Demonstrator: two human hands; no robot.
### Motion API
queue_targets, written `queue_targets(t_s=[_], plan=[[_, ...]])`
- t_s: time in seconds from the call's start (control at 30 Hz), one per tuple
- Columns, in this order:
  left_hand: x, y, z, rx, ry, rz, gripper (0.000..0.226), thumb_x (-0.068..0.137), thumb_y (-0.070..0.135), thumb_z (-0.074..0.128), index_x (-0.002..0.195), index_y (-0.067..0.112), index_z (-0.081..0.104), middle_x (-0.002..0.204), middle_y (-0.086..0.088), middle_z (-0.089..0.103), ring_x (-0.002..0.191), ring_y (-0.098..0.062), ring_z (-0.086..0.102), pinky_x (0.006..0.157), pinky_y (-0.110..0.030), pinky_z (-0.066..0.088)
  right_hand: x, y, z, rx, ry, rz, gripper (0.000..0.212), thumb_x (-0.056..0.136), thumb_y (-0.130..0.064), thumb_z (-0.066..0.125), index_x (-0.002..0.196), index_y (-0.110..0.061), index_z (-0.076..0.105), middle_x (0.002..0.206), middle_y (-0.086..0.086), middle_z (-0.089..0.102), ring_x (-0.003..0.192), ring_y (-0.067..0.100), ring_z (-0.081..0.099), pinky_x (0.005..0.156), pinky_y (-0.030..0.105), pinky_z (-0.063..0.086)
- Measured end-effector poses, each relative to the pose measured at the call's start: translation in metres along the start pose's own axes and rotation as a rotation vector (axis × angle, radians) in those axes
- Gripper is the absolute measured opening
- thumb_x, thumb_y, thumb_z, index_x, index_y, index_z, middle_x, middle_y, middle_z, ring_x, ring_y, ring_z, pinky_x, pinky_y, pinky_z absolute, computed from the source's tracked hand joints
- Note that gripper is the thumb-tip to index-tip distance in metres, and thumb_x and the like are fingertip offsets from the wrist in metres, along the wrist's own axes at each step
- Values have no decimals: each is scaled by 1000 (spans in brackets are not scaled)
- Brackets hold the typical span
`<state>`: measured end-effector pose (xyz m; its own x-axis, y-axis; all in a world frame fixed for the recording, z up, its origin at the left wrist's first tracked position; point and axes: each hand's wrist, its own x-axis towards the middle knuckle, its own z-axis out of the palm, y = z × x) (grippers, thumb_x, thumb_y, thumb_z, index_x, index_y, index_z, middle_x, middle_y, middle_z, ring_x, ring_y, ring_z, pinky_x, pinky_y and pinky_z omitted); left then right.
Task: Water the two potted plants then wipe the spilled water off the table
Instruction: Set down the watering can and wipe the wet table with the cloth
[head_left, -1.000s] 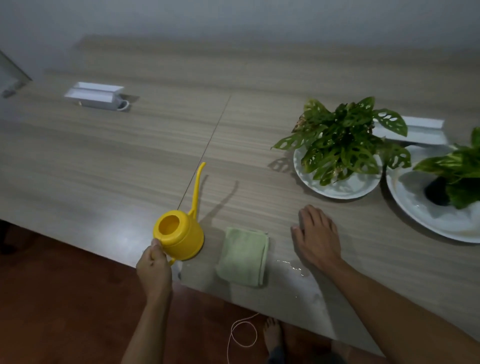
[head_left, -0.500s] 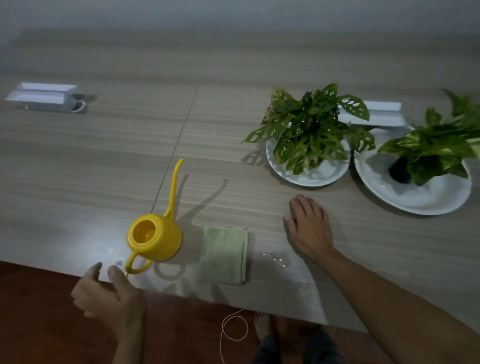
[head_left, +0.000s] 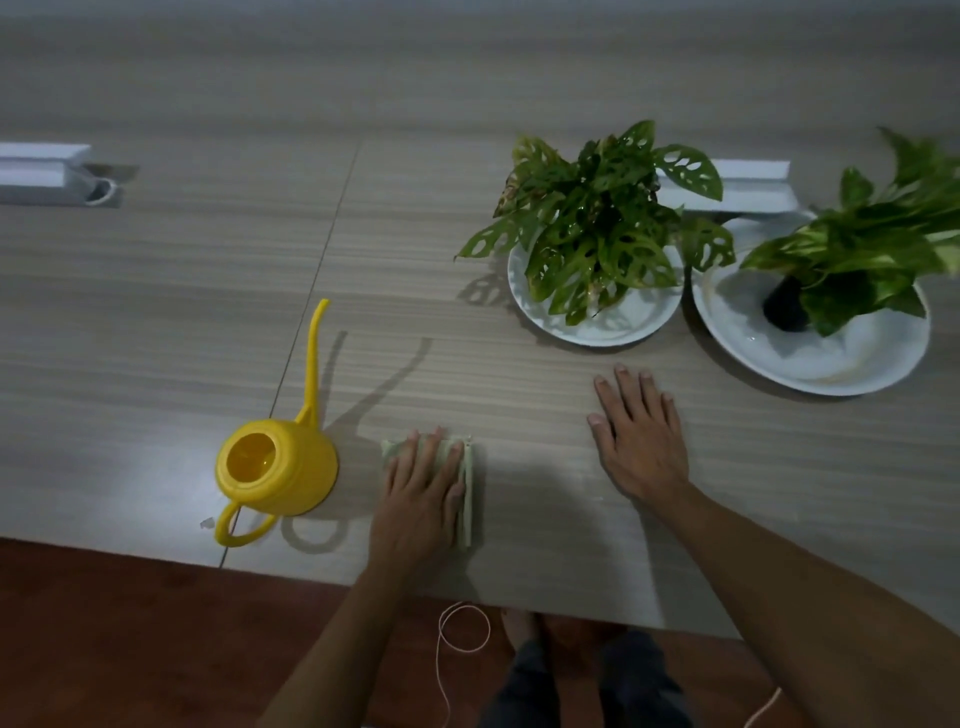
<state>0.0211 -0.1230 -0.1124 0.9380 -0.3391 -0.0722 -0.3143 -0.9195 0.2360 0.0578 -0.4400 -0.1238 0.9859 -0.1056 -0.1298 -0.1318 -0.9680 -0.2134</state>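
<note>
My left hand (head_left: 421, 493) lies flat on the folded green cloth (head_left: 469, 501) near the table's front edge, fingers spread over it. The yellow watering can (head_left: 280, 470) stands just left of the cloth, its long spout pointing away from me. My right hand (head_left: 641, 436) rests palm down on the bare table (head_left: 156, 338), to the right of the cloth. Behind it, a holey-leaved plant (head_left: 597, 223) sits in a white plate (head_left: 623, 325). A second leafy plant (head_left: 857, 249) sits in a larger white plate (head_left: 841, 364) at the right. I cannot make out spilled water in the shadow between my hands.
A white box (head_left: 47, 174) lies at the far left of the table and another white box (head_left: 737, 189) behind the plants. The table's front edge runs just under my forearms. A thin cord (head_left: 462, 623) loops on the red-brown floor below.
My left hand let go of the watering can's handle, drew back off the table, then came down on the green cloth. My right hand stayed flat on the table.
</note>
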Motion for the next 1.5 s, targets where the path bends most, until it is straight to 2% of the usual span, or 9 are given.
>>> queue_targets(t_s=[0.2,0.4,0.57,0.7,0.83,1.03,1.17,1.27,1.5], plan=[[-17,11,19,40,24,-89,64,101,42,29,160,25,12,169,-2,9,155,-28,7,121,-55,16,1,2,6,1,-9,20,58,100,-57,10,155,-39,8,165,-9,-1,152,16,-8,122,43,-2],[27,28,16,63,-57,50,62,101,46,28,160,27,17,168,-1,13,155,-27,6,120,-58,17,1,2,7,-18,-1,24,59,100,-56,11,155,-38,8,166,-9,-2,152,16,-8,123,45,1],[10,-4,-1,77,18,-273,60,102,42,27,159,26,22,167,-4,18,154,-30,13,120,-58,15,1,2,5,-15,6,23,59,99,-55,13,155,-37,10,166,-8,1,152,18,-5,123,46,3],[-29,61,28,13,-66,-92,62,102,47,23,160,29,13,169,0,9,155,-28,6,119,-59,15,-1,2,4,-5,38,7,59,99,-53,21,155,-33,20,165,-4,12,152,23,5,122,48,9],[30,66,27,44,-70,93,61,102,48,24,160,33,11,169,3,6,155,-26,2,119,-58,16,0,2,4,-16,30,8,60,98,-54,19,155,-34,18,166,-5,10,152,22,3,122,47,6],[14,18,4,91,33,-292,59,103,41,25,159,26,20,167,-3,15,153,-33,16,119,-58,16,0,2,3,-12,56,0,56,101,-49,28,154,-32,21,165,-4,13,152,23,6,122,47,9],[-25,88,32,13,-48,-55,63,101,42,30,160,28,13,169,4,9,155,-29,7,120,-59,14,-1,4,5,-20,76,-3,57,99,-49,32,153,-31,27,164,-3,19,151,25,12,120,48,13],[21,88,26,39,-74,108,61,102,44,31,160,31,16,168,6,11,155,-26,4,120,-58,16,2,4,5,-28,64,-14,58,98,-51,30,153,-31,27,164,-2,20,151,26,13,120,49,14],[-13,32,3,76,-18,-261,59,103,39,25,159,24,18,167,-3,16,153,-31,18,117,-58,22,-9,22,4,-28,56,-38,55,102,-49,24,154,-30,23,164,-1,19,151,24,10,120,45,13]])
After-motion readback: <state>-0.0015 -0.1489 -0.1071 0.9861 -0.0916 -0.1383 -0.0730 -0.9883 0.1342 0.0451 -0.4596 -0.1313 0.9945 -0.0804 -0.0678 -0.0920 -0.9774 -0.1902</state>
